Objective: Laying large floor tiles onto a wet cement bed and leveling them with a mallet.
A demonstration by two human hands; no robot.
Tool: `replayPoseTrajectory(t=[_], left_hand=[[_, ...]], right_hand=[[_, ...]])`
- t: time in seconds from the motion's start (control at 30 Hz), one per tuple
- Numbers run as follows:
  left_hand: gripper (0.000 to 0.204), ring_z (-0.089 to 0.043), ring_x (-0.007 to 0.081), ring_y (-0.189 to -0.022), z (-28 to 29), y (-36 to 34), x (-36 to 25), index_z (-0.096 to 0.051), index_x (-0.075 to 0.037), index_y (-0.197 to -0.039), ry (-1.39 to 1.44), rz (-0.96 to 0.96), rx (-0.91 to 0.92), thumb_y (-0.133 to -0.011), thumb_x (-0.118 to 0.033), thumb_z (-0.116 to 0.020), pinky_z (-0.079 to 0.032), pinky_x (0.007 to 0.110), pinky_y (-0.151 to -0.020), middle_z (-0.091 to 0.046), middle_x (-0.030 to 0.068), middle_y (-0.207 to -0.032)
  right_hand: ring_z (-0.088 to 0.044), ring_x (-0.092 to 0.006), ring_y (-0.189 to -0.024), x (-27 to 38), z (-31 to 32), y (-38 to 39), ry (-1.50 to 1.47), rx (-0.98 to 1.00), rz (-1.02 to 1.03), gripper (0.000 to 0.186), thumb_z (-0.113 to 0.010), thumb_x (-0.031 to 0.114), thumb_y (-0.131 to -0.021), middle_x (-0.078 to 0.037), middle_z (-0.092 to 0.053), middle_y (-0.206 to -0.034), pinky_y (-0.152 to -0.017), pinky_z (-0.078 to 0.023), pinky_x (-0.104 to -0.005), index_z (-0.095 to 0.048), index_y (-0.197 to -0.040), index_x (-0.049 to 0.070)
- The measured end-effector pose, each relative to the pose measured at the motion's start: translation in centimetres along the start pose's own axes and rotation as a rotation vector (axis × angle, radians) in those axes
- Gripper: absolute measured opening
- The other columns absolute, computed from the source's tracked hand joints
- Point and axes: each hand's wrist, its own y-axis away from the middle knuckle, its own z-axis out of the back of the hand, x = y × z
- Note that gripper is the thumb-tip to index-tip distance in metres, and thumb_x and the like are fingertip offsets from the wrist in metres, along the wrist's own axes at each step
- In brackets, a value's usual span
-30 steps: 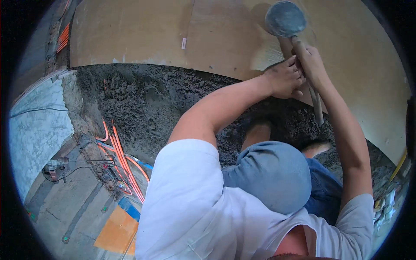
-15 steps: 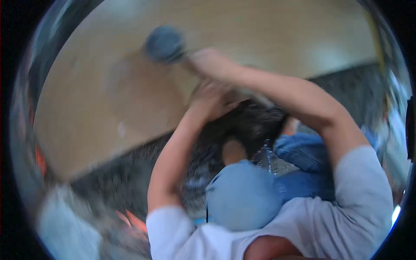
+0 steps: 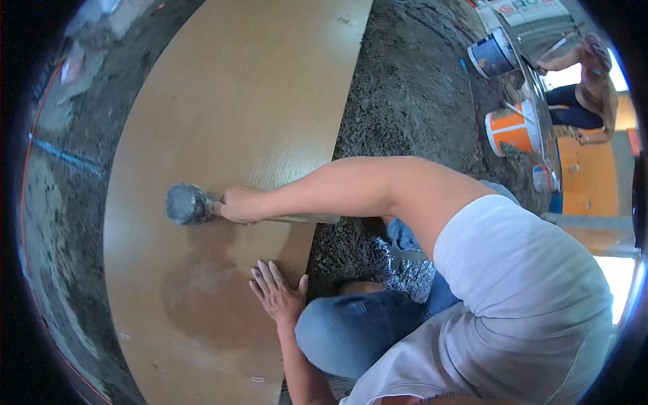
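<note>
My right hand (image 3: 241, 204) is closed round the handle of a mallet (image 3: 190, 204), close to its grey, dusty head. The rest of the handle runs back under my forearm toward the right. Below the mallet spreads a large, smooth tan panel (image 3: 270, 81) with a slight shine; whether the head touches it, I cannot tell. My left hand (image 3: 277, 293) lies on the panel near its right edge, fingers stretched out, holding nothing. A dull, pale smudge (image 3: 202, 290) marks the surface beside that hand.
Dark wet mortar (image 3: 398, 94) borders the panel's right edge, beside my bent knee (image 3: 358, 331). At the far right stand a blue-and-white bucket (image 3: 493, 54) and an orange-and-white bucket (image 3: 513, 129). Another person (image 3: 584, 88) is beyond them. A red string (image 3: 25, 223) runs along the left.
My view has turned, so the panel now runs lengthwise away from me. My hands, close together before, are apart: the right with the mallet is farther out, the left flat nearer me.
</note>
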Motion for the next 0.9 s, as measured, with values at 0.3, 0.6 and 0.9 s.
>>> replayPoseTrajectory(t=[0.3,0.6,0.9], left_hand=[[0.065,-0.032,0.0399,-0.133,0.2,-0.9,0.7,-0.042,0.001,-0.132,-0.179,-0.007,0.061,-0.089,-0.048,-0.046,-0.021,0.055,-0.110,-0.038,0.0224,-0.142],[0.067,-0.027,0.0429,-0.135,2.9,-8.0,1.6,-0.033,0.006,-0.136,-0.160,-0.037,0.314,-0.090,-0.040,-0.048,-0.019,0.056,-0.110,-0.030,0.0278,-0.144],[0.075,-0.016,0.0368,-0.139,4.4,-43.3,-1.3,-0.021,0.005,-0.142,-0.272,0.152,-0.256,-0.094,-0.051,-0.038,-0.013,0.049,-0.113,-0.017,0.0241,-0.150]], right_hand=[[-0.050,-0.0182,-0.040,-0.5,16.5,6.3,-0.008,-0.047,-0.133,0.056,-0.046,0.053,-0.089,-0.007,-0.051,-0.053,-0.037,-0.042,-0.0341,-0.059,-0.075,0.001],[-0.054,-0.0198,-0.043,-9.5,22.1,-0.1,-0.263,-0.273,-0.141,0.062,-0.044,0.056,-0.090,-0.010,-0.053,-0.052,-0.043,-0.045,-0.0345,-0.058,-0.075,-0.003],[-0.062,-0.0386,-0.061,-11.4,25.7,-5.1,-0.202,-0.435,-0.053,0.069,-0.037,0.055,-0.093,-0.026,-0.056,-0.060,-0.059,-0.047,-0.0452,-0.060,-0.072,-0.007]])
